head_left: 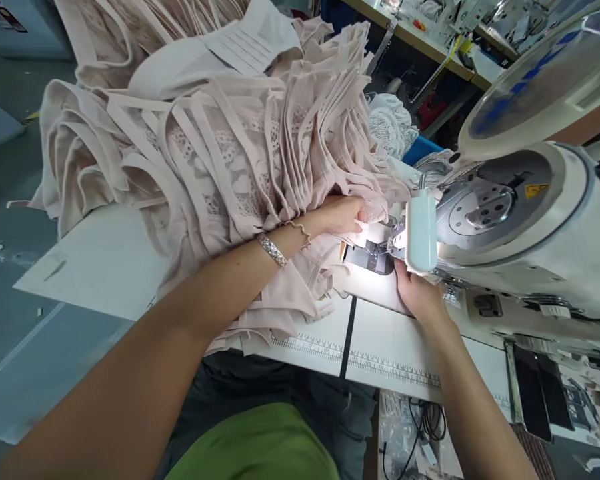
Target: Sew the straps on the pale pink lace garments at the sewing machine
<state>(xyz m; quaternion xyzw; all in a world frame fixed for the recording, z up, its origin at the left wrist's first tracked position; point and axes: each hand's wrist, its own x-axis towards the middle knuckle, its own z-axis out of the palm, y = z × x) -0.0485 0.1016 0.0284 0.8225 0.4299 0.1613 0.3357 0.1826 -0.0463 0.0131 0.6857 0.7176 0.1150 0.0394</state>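
A big heap of pale pink garments (240,153) with lace panels and narrow edge bands covers the work surface on the left. My left hand (344,215) reaches across the heap, its fingers closed on the edge of a pale pink garment (374,205) just left of the needle area. Bright light falls on the metal needle plate (373,259) of a sewing machine (520,213). Close to the right side of that plate is my right hand (419,292); the machine's pale green lamp-like part (421,232) hides some of its fingers, and what they touch is unclear.
A white label or paper (243,48) lies on the heap. Along the front of the white table (320,333) runs a printed ruler. White lace (393,125) sits behind the machine. Black cables (427,423) hang below, and another workbench (420,40) stands at the back.
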